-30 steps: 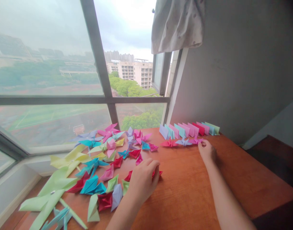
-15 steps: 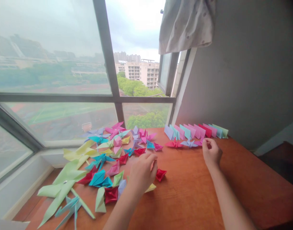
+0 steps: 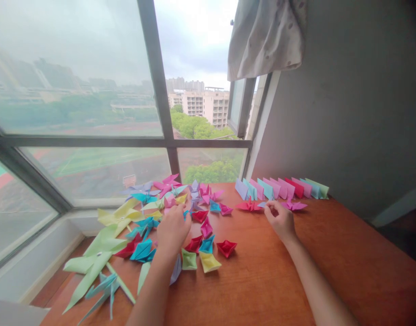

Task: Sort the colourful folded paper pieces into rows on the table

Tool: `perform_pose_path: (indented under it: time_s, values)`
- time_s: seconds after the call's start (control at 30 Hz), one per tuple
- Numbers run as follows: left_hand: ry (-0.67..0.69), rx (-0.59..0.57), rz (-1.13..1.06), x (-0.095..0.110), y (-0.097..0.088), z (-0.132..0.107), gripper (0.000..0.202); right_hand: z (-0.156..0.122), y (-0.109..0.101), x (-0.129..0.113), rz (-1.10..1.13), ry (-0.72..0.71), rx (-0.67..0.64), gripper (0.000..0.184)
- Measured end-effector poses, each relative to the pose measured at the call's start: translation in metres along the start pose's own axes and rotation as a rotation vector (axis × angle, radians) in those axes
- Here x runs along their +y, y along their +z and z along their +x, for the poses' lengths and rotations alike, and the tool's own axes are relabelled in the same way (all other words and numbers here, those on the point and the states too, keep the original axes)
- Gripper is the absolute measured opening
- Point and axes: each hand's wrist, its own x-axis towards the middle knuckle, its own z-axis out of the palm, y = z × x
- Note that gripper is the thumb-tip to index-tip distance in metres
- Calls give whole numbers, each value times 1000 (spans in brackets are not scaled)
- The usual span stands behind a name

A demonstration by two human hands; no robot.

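My right hand [image 3: 281, 221] is at the row of folded paper cranes, its thumb and fingertips pinched on a lavender paper crane [image 3: 261, 204] that the hand mostly covers. A red paper crane [image 3: 249, 206] stands left of it and a magenta paper crane [image 3: 294, 205] right of it. My left hand [image 3: 174, 226] reaches over the crowded origami on the left, fingers parted. Its fingertips are close to a pink paper crane [image 3: 170, 201]; whether they touch it is hidden. Beside that hand sit paper boats: red [image 3: 226, 248], yellow [image 3: 210, 262] and green [image 3: 189, 259].
Folded paper cards [image 3: 279, 188] stand upright in a row at the back right. Large paper pinwheels, one green [image 3: 95, 253] and one yellow [image 3: 121, 215], lie left, near a light blue crane [image 3: 106, 287]. The wooden table [image 3: 255, 280] meets a window behind.
My right hand has moved left from the magenta crane to the lavender one. My left hand has shifted left and farther away, uncovering several boats. The view has turned slightly.
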Motion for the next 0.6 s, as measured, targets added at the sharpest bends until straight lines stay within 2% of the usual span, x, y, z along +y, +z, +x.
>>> perform_pose_path:
  time_s: [0.13, 0.27, 0.47, 0.53, 0.6]
  values:
    - [-15, -27, 14, 3, 5, 2, 26, 1, -2, -2, 35, 9, -6, 28]
    - [-45, -40, 17, 2, 6, 3, 24, 1, -2, -6, 68, 39, -89, 35]
    - [-72, 28, -26, 2, -4, 3, 23, -1, -1, -9, 119, 50, -131, 35]
    - [-49, 107, -137, 3, -8, 2, 21, 0, 0, -9, 158, 89, -119, 36]
    - [-4, 189, -387, 5, -11, 0, 19, 2, 1, -12, 261, 155, -110, 38]
